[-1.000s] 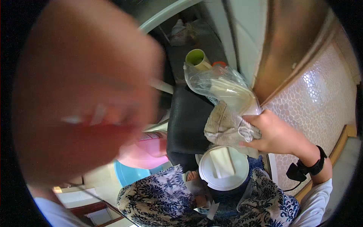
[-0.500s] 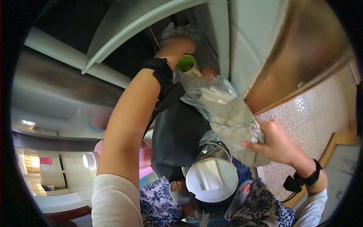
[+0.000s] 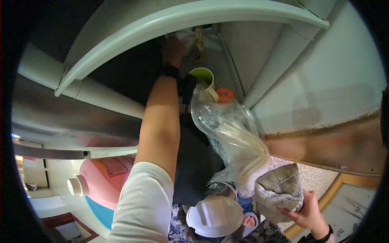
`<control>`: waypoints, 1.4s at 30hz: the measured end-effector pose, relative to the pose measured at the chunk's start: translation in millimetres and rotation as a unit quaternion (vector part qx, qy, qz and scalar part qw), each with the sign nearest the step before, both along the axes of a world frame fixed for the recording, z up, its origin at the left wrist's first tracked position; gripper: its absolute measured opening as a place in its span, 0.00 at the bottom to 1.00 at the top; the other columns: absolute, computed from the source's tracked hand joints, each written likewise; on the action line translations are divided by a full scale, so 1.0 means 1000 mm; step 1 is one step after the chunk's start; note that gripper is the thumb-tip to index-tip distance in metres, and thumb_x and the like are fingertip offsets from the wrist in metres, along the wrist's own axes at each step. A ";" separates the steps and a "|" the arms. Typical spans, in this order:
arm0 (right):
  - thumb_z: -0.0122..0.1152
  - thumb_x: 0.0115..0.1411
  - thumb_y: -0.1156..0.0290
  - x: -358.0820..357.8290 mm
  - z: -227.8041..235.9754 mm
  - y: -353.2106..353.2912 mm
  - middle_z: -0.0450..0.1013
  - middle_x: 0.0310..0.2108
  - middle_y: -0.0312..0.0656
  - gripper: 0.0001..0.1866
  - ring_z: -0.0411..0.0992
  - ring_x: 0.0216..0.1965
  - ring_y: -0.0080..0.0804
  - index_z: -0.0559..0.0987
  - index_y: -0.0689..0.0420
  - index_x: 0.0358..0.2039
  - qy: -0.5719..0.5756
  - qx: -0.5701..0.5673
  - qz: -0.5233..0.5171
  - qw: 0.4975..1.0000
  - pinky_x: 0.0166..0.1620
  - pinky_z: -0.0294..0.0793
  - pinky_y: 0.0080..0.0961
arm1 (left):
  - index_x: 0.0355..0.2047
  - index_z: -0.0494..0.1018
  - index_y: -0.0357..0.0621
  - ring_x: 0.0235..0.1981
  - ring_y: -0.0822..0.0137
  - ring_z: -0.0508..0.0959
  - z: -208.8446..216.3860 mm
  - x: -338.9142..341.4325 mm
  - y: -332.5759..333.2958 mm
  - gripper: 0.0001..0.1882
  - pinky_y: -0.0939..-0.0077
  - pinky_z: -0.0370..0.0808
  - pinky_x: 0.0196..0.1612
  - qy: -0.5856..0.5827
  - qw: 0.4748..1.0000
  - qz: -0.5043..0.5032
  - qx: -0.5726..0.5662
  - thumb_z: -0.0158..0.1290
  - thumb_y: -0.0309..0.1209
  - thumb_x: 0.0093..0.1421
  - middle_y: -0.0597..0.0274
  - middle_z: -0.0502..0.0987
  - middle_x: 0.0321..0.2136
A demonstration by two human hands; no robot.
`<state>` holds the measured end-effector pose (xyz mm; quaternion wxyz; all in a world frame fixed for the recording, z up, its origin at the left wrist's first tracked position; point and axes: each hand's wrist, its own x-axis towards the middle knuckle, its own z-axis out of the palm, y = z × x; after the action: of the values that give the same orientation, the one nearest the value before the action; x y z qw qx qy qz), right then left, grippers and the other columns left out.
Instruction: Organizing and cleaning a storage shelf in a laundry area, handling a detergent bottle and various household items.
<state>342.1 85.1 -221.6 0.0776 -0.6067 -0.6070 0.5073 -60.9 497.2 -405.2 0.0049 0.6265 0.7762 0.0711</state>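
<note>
Dim recess, left hand inside, grip unclear, right hand, grip clamped on greyish cloth

You are holding rough, dull cloth | the clear plastic bag is looking shiny | the pink plastic jug is looking smooth

A bare strip runs along the right edge of the recess floor, beyond the straw-coloured bundle that stands just right of the left hand. The curved pale rail bars the top. Toward the near edge, the handled mug and orange object obstruct; the clear plastic bag and beige cloth block the right hand. Between bag and left forearm, the black surface leaves an open lane, closed below by the white-lidded container.
</note>
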 end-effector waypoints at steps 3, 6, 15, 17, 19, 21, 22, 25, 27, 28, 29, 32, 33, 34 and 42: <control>0.72 0.42 0.73 0.012 -0.002 -0.013 0.78 0.33 0.44 0.20 0.75 0.35 0.29 0.78 0.65 0.37 -0.022 0.002 -0.037 0.999 0.42 0.73 0.26 | 0.39 0.75 0.38 0.39 0.47 0.78 -0.047 -0.043 0.028 0.19 0.57 0.76 0.43 0.004 0.994 0.004 0.107 0.52 0.41 0.55 0.45 0.76 0.38; 0.71 0.42 0.75 0.021 -0.007 -0.022 0.78 0.34 0.43 0.20 0.74 0.35 0.26 0.77 0.66 0.37 -0.009 -0.005 -0.098 0.995 0.42 0.72 0.26 | 0.41 0.74 0.37 0.42 0.41 0.75 -0.058 -0.029 0.027 0.21 0.49 0.73 0.46 0.081 0.980 -0.112 0.140 0.51 0.42 0.56 0.39 0.73 0.41; 0.64 0.48 0.85 0.033 -0.002 -0.042 0.67 0.48 0.49 0.32 0.67 0.51 0.35 0.63 0.66 0.54 -0.027 -0.143 -0.156 0.977 0.50 0.69 0.29 | 0.47 0.70 0.45 0.52 0.47 0.68 -0.123 -0.040 0.039 0.21 0.52 0.63 0.55 -0.029 0.965 -0.077 0.251 0.48 0.44 0.59 0.50 0.71 0.49; 0.71 0.41 0.77 0.024 -0.008 -0.030 0.77 0.34 0.43 0.20 0.72 0.35 0.24 0.76 0.67 0.36 -0.026 -0.032 -0.134 0.990 0.42 0.72 0.25 | 0.47 0.70 0.45 0.52 0.47 0.68 -0.114 -0.054 0.031 0.21 0.52 0.63 0.55 -0.012 0.967 -0.075 0.243 0.48 0.44 0.59 0.50 0.71 0.49; 0.71 0.41 0.77 0.024 -0.007 -0.026 0.77 0.33 0.43 0.20 0.72 0.35 0.24 0.76 0.67 0.36 -0.030 -0.034 -0.115 0.992 0.42 0.72 0.25 | 0.47 0.70 0.45 0.52 0.47 0.68 -0.115 -0.057 0.030 0.21 0.53 0.63 0.54 -0.005 0.967 -0.081 0.243 0.48 0.44 0.59 0.50 0.71 0.49; 0.71 0.41 0.77 0.023 -0.007 -0.025 0.77 0.33 0.42 0.20 0.72 0.35 0.24 0.76 0.67 0.36 -0.035 -0.035 -0.098 0.994 0.41 0.72 0.25 | 0.47 0.70 0.45 0.52 0.47 0.69 -0.117 -0.055 0.033 0.21 0.53 0.64 0.54 -0.004 0.965 -0.086 0.246 0.48 0.44 0.59 0.50 0.71 0.49; 0.71 0.41 0.77 0.022 -0.008 -0.025 0.77 0.33 0.42 0.19 0.72 0.34 0.24 0.77 0.67 0.36 -0.016 -0.041 -0.127 0.991 0.41 0.72 0.25 | 0.47 0.70 0.45 0.52 0.47 0.69 -0.120 -0.055 0.032 0.21 0.53 0.64 0.54 -0.002 0.965 -0.091 0.247 0.48 0.44 0.59 0.50 0.72 0.49; 0.71 0.42 0.78 0.018 -0.005 -0.023 0.77 0.32 0.42 0.19 0.72 0.34 0.24 0.77 0.67 0.36 -0.006 -0.035 -0.149 0.988 0.41 0.72 0.25 | 0.47 0.70 0.44 0.52 0.47 0.69 -0.125 -0.066 0.036 0.21 0.53 0.64 0.54 0.004 0.961 -0.106 0.257 0.48 0.45 0.59 0.51 0.72 0.48; 0.71 0.42 0.78 0.016 -0.004 -0.020 0.78 0.32 0.42 0.19 0.73 0.34 0.24 0.77 0.67 0.36 -0.014 -0.023 -0.143 0.989 0.41 0.72 0.25 | 0.47 0.70 0.44 0.51 0.47 0.69 -0.129 -0.070 0.041 0.21 0.54 0.64 0.54 0.007 0.958 -0.118 0.262 0.48 0.45 0.59 0.51 0.72 0.48; 0.71 0.42 0.78 0.016 -0.005 -0.017 0.78 0.32 0.42 0.19 0.73 0.34 0.25 0.77 0.67 0.36 0.003 -0.019 -0.138 0.990 0.41 0.72 0.25 | 0.47 0.70 0.44 0.51 0.47 0.69 -0.131 -0.071 0.042 0.21 0.54 0.65 0.53 0.003 0.956 -0.125 0.264 0.48 0.45 0.59 0.51 0.72 0.48; 0.71 0.41 0.77 0.015 -0.005 -0.015 0.78 0.32 0.42 0.19 0.73 0.34 0.25 0.77 0.67 0.36 0.020 -0.016 -0.132 0.991 0.41 0.72 0.25 | 0.47 0.70 0.44 0.51 0.47 0.69 -0.131 -0.073 0.048 0.21 0.54 0.65 0.53 0.004 0.957 -0.125 0.263 0.48 0.45 0.59 0.51 0.72 0.48; 0.71 0.41 0.76 0.010 -0.001 -0.006 0.78 0.32 0.43 0.19 0.74 0.33 0.25 0.78 0.67 0.36 0.016 -0.006 -0.096 0.995 0.41 0.73 0.25 | 0.55 0.67 0.47 0.48 0.59 0.71 -0.117 -0.072 0.060 0.19 0.62 0.67 0.54 -0.284 0.933 -0.204 0.081 0.48 0.34 0.63 0.58 0.68 0.53; 0.71 0.41 0.76 0.010 -0.003 -0.004 0.78 0.32 0.43 0.19 0.74 0.33 0.25 0.78 0.67 0.36 0.007 -0.011 -0.103 0.995 0.41 0.73 0.25 | 0.55 0.66 0.50 0.47 0.61 0.71 -0.105 -0.045 0.059 0.20 0.64 0.67 0.53 -0.326 0.897 -0.284 0.095 0.47 0.31 0.62 0.60 0.68 0.53; 0.71 0.41 0.75 0.010 -0.004 -0.002 0.78 0.32 0.43 0.19 0.74 0.33 0.25 0.78 0.66 0.36 -0.016 -0.008 -0.095 0.995 0.41 0.73 0.25 | 0.56 0.66 0.52 0.46 0.63 0.71 -0.081 -0.020 0.054 0.20 0.66 0.66 0.53 -0.363 0.852 -0.360 0.111 0.47 0.27 0.62 0.61 0.68 0.53; 0.71 0.40 0.76 0.012 -0.007 -0.004 0.78 0.32 0.44 0.20 0.75 0.32 0.26 0.78 0.66 0.36 -0.019 -0.010 -0.089 0.996 0.40 0.74 0.25 | 0.60 0.58 0.45 0.51 0.60 0.69 -0.043 0.040 0.049 0.37 0.67 0.63 0.57 -0.534 0.779 -0.284 -0.165 0.60 0.33 0.51 0.60 0.68 0.53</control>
<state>353.9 80.9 -228.8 0.1051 -0.6690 -0.5468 0.4924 -20.8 546.6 -448.1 0.5418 0.6698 0.4359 0.2605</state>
